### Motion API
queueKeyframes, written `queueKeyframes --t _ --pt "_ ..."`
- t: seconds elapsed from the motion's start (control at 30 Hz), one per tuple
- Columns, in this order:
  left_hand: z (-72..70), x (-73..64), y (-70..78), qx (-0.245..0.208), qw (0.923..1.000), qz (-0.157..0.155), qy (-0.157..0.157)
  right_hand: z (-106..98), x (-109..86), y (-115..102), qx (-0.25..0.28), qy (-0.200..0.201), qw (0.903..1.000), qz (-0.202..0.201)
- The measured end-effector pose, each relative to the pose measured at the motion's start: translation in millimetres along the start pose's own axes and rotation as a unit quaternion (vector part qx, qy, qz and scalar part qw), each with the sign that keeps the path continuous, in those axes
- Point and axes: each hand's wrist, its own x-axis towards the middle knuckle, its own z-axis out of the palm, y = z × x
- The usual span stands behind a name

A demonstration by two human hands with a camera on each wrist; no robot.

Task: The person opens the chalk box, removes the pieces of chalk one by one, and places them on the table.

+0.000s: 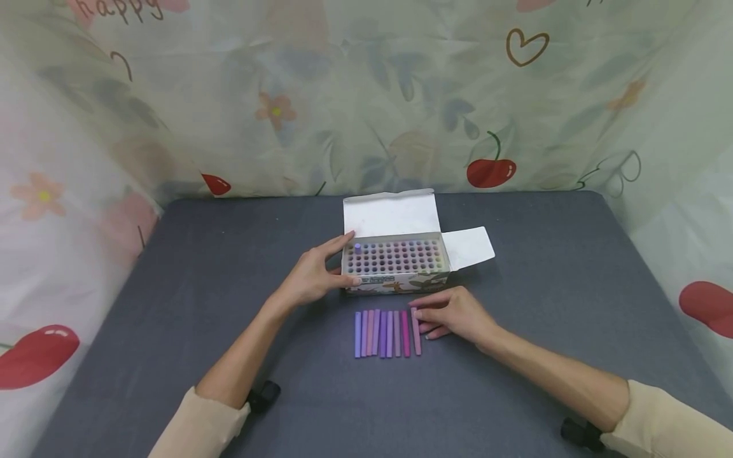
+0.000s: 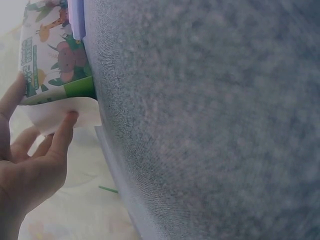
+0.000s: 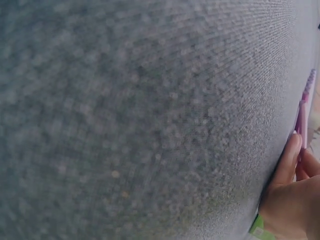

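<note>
An open cardboard chalk box [image 1: 401,283] with animal pictures on its front stands near the table's back. My left hand [image 1: 314,275] holds its left end, thumb on the front, a fingertip at the back corner. Inside, chalk ends show in rows of holes, and one purple chalk [image 1: 357,249] pokes up at the back left. In front of the box lies a row of chalk sticks [image 1: 383,334], violet to magenta. At the row's right end, my right hand [image 1: 458,313] pinches a pinkish-purple chalk stick [image 1: 417,343] near its far end; the right wrist view shows this stick [image 3: 304,120] edge-on.
The white lid [image 1: 392,215] stands raised behind the box, and a side flap [image 1: 468,247] sticks out right. A dark grey cloth covers the table [image 1: 515,394]. Patterned curtain [image 1: 343,140] hangs behind and at both sides.
</note>
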Motion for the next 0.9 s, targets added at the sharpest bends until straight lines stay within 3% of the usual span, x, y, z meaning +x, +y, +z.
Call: queueKeyframes --t 0.9 --pt "-0.3 0.0 0.1 -0.011 0.9999 -0.007 -0.004 3.4 -2.7 -4.0 -0.022 0.022 0.9995 0.011"
